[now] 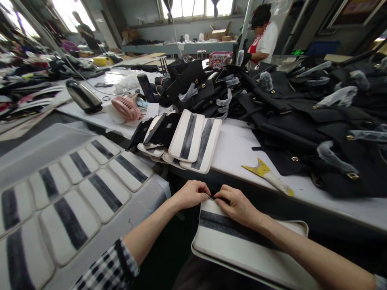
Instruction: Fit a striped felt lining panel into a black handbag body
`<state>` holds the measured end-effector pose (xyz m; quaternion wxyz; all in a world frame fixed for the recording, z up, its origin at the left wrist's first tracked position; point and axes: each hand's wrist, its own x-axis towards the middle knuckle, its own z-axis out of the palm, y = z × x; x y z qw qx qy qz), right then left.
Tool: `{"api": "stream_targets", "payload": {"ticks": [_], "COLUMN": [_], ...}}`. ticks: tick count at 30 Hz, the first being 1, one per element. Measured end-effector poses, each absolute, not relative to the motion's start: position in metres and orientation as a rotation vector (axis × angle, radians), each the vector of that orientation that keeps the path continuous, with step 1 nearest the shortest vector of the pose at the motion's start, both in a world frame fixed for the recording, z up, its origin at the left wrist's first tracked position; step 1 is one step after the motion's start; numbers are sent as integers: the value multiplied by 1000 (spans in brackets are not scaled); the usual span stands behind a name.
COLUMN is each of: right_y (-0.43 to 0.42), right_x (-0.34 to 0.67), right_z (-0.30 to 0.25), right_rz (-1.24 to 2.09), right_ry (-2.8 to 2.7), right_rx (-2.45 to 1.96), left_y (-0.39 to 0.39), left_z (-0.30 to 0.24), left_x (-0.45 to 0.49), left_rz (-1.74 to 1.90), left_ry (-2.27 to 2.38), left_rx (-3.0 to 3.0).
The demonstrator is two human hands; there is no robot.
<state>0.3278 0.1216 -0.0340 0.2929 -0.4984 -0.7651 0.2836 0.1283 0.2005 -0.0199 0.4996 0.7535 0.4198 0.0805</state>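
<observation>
A cream-white bag panel (242,243) with a dark grey stripe lies across my lap, its rounded edge raised like a rim. My left hand (192,194) pinches the panel's far left corner between thumb and fingertips. Right beside it, my right hand (237,204) has its fingers closed on the same edge, the two sets of fingertips nearly meeting. A thin strip of the edge shows between them; its finer detail is too small to make out. My right forearm covers part of the stripe.
Several similar striped panels lie on a covered surface (148,201) at left. On the worktable (234,141) are stacked panels (186,135), a yellow-and-white scraper-like tool (267,175), black handbags (281,104), a pink fan (127,108) and a kettle (83,96). A co-worker (263,38) stands behind.
</observation>
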Motion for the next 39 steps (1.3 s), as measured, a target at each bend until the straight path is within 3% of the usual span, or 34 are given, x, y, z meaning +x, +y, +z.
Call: {"api": "stream_targets", "payload": {"ticks": [17, 27, 39], "right_y": [122, 121, 123], "right_x": [324, 309, 304], "right_z": [-28, -32, -31], "right_rz": [898, 613, 707], "right_ry": [-1906, -2058, -1926], "right_rx": [-1353, -1448, -1516], "left_y": [207, 206, 202], "left_z": [-35, -39, -43], "left_x": [122, 124, 122], "left_rz": [192, 192, 243], "left_ry": [830, 867, 866], "left_rx": [1420, 1360, 1301]}}
